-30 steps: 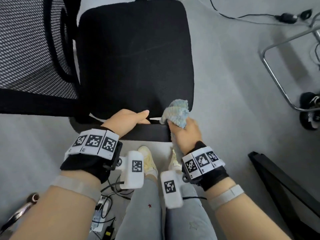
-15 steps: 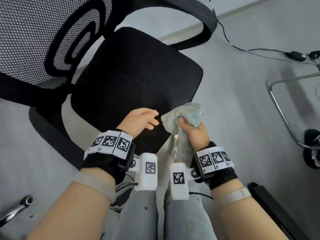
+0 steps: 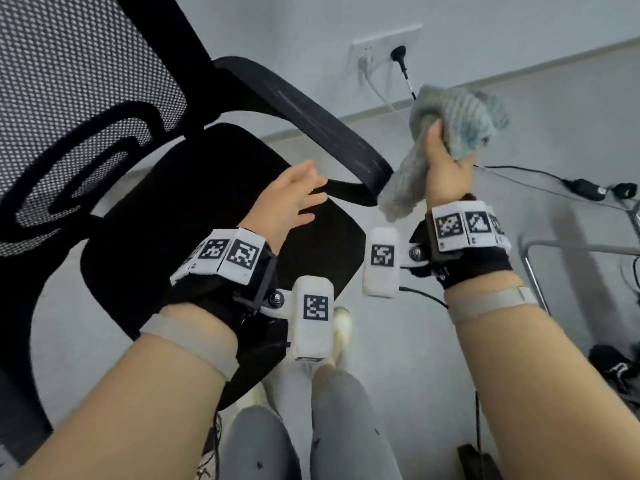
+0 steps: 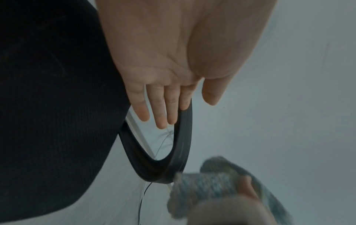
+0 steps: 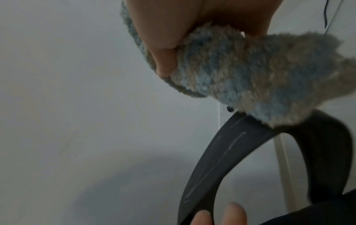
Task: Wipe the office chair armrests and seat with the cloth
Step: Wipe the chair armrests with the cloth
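Black mesh forms the chair's backrest (image 3: 69, 98), the biggest thing in the head view, standing left of the seat (image 3: 194, 202). That seat is black fabric and serves as the landmark here. 1 armrest (image 3: 311, 123), a curved black plastic loop with pale scuff lines on its top, arcs along the seat's far right side. Grey floor (image 3: 519, 140) spreads right of the seat, with dark cables lying on it, and a wall socket (image 3: 384, 50) sits beyond the armrest.

Over the seat's right half the left hand (image 3: 287, 199) hovers flat, fingers (image 4: 161, 112) straight and slightly spread, holding nothing; whether they touch the armrest I cannot tell. Right of the seat and just past the armrest's front end, the right hand (image 3: 446, 168) is raised with its fingers curled tight around the cloth (image 3: 460, 126). This blue-grey fluffy cloth bunches above the fist and hangs below it, close to the armrest's tip.
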Motion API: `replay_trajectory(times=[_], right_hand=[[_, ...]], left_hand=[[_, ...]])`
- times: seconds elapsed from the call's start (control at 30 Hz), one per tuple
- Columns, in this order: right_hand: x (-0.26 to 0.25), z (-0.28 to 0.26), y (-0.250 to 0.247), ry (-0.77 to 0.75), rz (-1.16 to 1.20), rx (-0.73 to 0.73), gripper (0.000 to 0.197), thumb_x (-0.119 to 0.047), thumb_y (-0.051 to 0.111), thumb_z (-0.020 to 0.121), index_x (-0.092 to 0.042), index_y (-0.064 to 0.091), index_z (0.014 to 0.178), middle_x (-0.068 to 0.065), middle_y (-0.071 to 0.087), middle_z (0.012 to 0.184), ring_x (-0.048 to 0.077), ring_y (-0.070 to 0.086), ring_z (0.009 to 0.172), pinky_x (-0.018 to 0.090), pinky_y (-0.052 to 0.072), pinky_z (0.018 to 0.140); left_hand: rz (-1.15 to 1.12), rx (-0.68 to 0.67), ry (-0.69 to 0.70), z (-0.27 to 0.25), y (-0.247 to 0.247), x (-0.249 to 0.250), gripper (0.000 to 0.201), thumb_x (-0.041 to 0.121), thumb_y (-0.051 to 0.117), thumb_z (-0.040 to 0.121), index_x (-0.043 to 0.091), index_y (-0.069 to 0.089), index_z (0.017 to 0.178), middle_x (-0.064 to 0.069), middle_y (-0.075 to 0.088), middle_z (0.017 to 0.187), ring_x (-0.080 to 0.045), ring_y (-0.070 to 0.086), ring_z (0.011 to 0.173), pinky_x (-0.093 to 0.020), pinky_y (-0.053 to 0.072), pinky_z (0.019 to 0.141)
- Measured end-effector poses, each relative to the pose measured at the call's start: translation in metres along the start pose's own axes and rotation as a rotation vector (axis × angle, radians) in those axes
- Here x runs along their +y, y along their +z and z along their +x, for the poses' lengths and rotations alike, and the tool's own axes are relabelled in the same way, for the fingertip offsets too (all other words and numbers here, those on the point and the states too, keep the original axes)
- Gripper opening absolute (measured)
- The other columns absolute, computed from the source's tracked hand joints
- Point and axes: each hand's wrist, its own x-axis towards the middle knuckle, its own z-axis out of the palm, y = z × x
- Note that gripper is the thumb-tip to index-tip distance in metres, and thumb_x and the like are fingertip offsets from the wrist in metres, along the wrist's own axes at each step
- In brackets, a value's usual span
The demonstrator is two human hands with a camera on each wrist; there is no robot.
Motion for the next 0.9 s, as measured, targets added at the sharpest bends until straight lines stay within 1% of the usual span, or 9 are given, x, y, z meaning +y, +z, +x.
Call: replay_trajectory(times=[0.07, 0.13, 0.2, 0.3, 0.4, 0.53, 0.77, 0.83, 0.9], right_hand=[[-0.007, 0.010, 0.012, 0.106, -0.121, -0.193, 0.040, -0.027, 0.046, 0.094, -0.005, 0.045, 0.126, 0.000, 0.050, 0.110, 0.012, 0.048, 0.106, 0.011, 0.038, 0.088], [-0.002, 0.006, 0.020, 0.179, -0.226, -0.311, 0.038, -0.034, 0.047, 0.093, -0.010, 0.052, 0.121, -0.001, 0.053, 0.103, 0.015, 0.052, 0.102, 0.016, 0.036, 0.084], [0.013, 0.000, 0.023, 0.131, -0.274, -0.312, 0.035, -0.036, 0.050, 0.090, -0.015, 0.056, 0.118, 0.004, 0.061, 0.112, 0.019, 0.056, 0.106, 0.025, 0.039, 0.091], [0.029, -0.012, 0.022, 0.066, -0.320, -0.260, 0.041, -0.044, 0.052, 0.084, -0.019, 0.057, 0.116, 0.007, 0.064, 0.117, 0.023, 0.057, 0.107, 0.042, 0.042, 0.101], [0.047, -0.022, 0.016, 0.009, -0.401, -0.217, 0.057, -0.059, 0.046, 0.068, -0.022, 0.058, 0.109, 0.009, 0.065, 0.111, 0.030, 0.058, 0.105, 0.053, 0.044, 0.094], [0.061, -0.049, 0.002, 0.037, -0.470, -0.150, 0.049, -0.049, 0.046, 0.072, -0.018, 0.053, 0.109, 0.012, 0.059, 0.116, 0.033, 0.052, 0.110, 0.056, 0.040, 0.095], [0.088, -0.117, -0.018, 0.105, -0.509, -0.053, 0.051, -0.034, 0.046, 0.068, -0.010, 0.050, 0.113, 0.016, 0.052, 0.121, 0.035, 0.048, 0.113, 0.057, 0.038, 0.098], [0.096, -0.134, -0.022, 0.120, -0.502, -0.028, 0.044, -0.030, 0.050, 0.075, -0.011, 0.050, 0.115, 0.015, 0.054, 0.121, 0.034, 0.049, 0.113, 0.054, 0.039, 0.099], [0.103, -0.150, -0.026, 0.150, -0.473, -0.041, 0.033, -0.021, 0.054, 0.083, -0.011, 0.050, 0.114, 0.013, 0.056, 0.118, 0.032, 0.052, 0.110, 0.044, 0.042, 0.098]], left_hand=[[-0.054, 0.018, -0.020, 0.012, 0.012, 0.005, 0.046, 0.031, 0.036, 0.097, 0.018, 0.032, 0.141, -0.003, 0.048, 0.140, -0.017, 0.050, 0.124, -0.033, 0.040, 0.099], [-0.126, 0.038, -0.037, 0.022, 0.019, 0.007, 0.047, 0.031, 0.035, 0.097, 0.017, 0.030, 0.141, -0.005, 0.046, 0.142, -0.018, 0.047, 0.128, -0.034, 0.039, 0.101], [-0.178, 0.027, -0.035, 0.027, 0.023, 0.006, 0.048, 0.033, 0.032, 0.098, 0.022, 0.024, 0.144, -0.004, 0.044, 0.144, -0.019, 0.046, 0.129, -0.036, 0.037, 0.104], [-0.174, -0.004, -0.013, 0.028, 0.025, 0.001, 0.056, 0.035, 0.027, 0.099, 0.034, -0.001, 0.147, 0.002, 0.040, 0.147, -0.019, 0.045, 0.129, -0.035, 0.037, 0.103], [-0.198, -0.004, -0.012, 0.024, 0.023, -0.006, 0.061, 0.032, 0.028, 0.099, 0.031, -0.010, 0.146, 0.000, 0.039, 0.149, -0.018, 0.048, 0.126, -0.033, 0.039, 0.098], [-0.199, -0.057, -0.046, 0.009, 0.020, -0.018, 0.059, 0.032, 0.028, 0.099, 0.023, -0.003, 0.148, -0.005, 0.044, 0.144, -0.017, 0.052, 0.114, -0.035, 0.040, 0.099], [-0.166, -0.199, -0.136, -0.035, 0.016, -0.053, 0.055, 0.029, 0.029, 0.099, 0.019, 0.007, 0.148, -0.005, 0.041, 0.147, -0.021, 0.050, 0.121, -0.038, 0.037, 0.105], [-0.151, -0.205, -0.147, -0.046, 0.017, -0.064, 0.054, 0.029, 0.031, 0.099, 0.018, 0.012, 0.148, -0.004, 0.043, 0.146, -0.020, 0.050, 0.121, -0.038, 0.038, 0.104], [-0.127, -0.196, -0.153, -0.056, 0.016, -0.074, 0.050, 0.029, 0.030, 0.099, 0.016, 0.021, 0.146, -0.002, 0.049, 0.137, -0.020, 0.050, 0.122, -0.038, 0.039, 0.103]])
